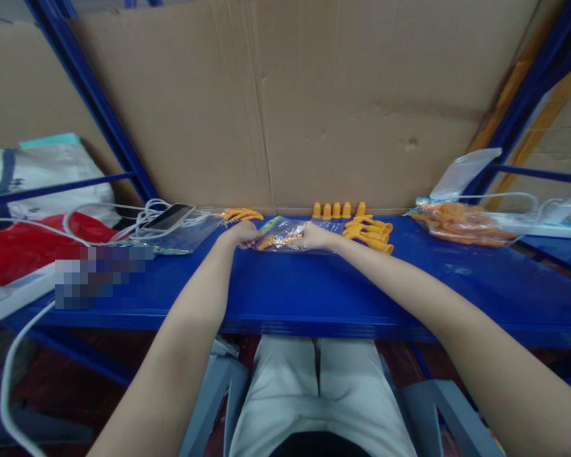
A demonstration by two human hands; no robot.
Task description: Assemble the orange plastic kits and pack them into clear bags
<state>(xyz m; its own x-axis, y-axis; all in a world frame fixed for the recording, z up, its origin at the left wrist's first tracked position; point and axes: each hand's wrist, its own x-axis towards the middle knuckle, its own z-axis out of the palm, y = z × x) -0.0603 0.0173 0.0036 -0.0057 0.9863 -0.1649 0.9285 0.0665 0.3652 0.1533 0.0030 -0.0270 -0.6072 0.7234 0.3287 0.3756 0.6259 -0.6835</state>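
A clear plastic bag (292, 242) with orange plastic pieces inside lies on the blue shelf top, between my two hands. My left hand (244, 234) has its fingers curled at the bag's left end. Closed over the right part of the same bag is my right hand (315, 237); its fingertips are partly hidden. Just right of that hand, several loose orange plastic pieces (368, 233) lie in a heap. Behind them, small orange cup-like pieces (336, 210) stand upright in a row. Beyond my left hand lie more orange pieces (240, 214), slim and curved.
A phone (169, 217) rests among white cables (155, 208) at left, beside a flat clear bag (190, 238) and a red bag (52, 241). At right sits a filled bag of orange pieces (461, 223). Cardboard (337, 108) walls the back; blue posts (90, 89) flank it.
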